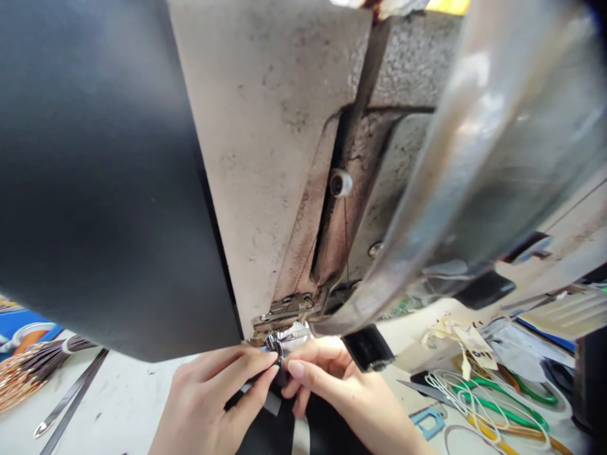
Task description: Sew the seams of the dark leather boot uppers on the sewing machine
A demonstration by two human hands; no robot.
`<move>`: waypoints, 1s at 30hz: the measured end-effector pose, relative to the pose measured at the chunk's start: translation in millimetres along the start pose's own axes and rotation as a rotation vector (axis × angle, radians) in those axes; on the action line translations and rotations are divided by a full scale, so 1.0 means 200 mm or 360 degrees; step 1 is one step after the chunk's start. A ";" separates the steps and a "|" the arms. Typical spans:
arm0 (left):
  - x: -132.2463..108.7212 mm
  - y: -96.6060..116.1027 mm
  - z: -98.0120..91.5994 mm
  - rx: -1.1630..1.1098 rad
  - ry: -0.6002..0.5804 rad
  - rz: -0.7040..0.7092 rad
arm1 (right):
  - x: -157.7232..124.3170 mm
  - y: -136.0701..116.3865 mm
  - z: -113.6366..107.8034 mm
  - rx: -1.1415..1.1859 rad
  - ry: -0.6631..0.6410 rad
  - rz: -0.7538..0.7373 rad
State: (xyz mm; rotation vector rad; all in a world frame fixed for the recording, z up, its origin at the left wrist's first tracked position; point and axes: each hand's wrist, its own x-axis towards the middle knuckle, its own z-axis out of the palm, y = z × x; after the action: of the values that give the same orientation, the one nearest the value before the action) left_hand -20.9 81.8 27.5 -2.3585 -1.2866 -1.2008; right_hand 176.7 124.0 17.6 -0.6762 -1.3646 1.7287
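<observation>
Below the tall beige machine body point(227, 126), my two hands are close together at its small metal working head point(284, 335). My left hand point(213, 392) pinches with thumb and forefinger toward a thin dark piece point(281, 373). From the other side, the thumb and curled fingers of my right hand point(327, 379) close on the same thin dark piece. Its kind cannot be made out, and the fingertips cover part of it. Under the hands lie dark cloth-like material and a light grey strip point(301, 436).
A large dark panel point(104, 189) fills the left, and a clear curved guard point(455, 170) hangs at right. Copper-tipped wires point(28, 373) and metal strips point(71, 398) lie left. Green-handled scissors point(502, 401), white cord point(455, 385) and a blue plastic piece point(429, 422) lie right.
</observation>
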 end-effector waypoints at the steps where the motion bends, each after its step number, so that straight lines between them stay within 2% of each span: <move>1: 0.00 0.00 0.00 0.0014 -0.0003 0.0017 | 0.01 0.00 -0.01 0.0039 -0.0030 0.0025; 8: -0.01 0.01 0.02 0.0115 0.0014 0.0037 | 0.01 0.01 0.02 0.0008 0.0058 0.0023; 10: -0.01 0.01 0.03 0.0127 0.0036 0.0019 | 0.00 0.01 0.04 -0.0112 0.0188 -0.0140; 13: -0.02 0.02 0.03 0.0134 0.0058 0.0008 | -0.02 0.03 0.04 -0.0503 0.0376 -0.0522; 19: -0.02 0.05 0.01 0.0132 -0.0067 -0.0072 | -0.02 0.02 0.00 -0.1177 0.0295 -0.1145; 22: -0.02 0.06 0.02 0.0136 -0.0060 -0.0094 | -0.01 0.00 0.00 -0.1400 0.0332 -0.1281; 25: -0.02 0.06 0.04 0.0233 0.0043 -0.0064 | -0.01 -0.01 0.00 -0.1530 0.0350 -0.1300; 30: -0.10 0.05 0.06 0.0364 0.0155 0.0234 | -0.02 0.01 -0.02 -0.1597 0.0343 -0.1361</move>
State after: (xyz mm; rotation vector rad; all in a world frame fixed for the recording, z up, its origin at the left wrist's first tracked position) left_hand -12.2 70.3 7.0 -2.1623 -1.1320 -1.0499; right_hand 180.9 123.1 15.2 -0.6083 -1.9404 0.2361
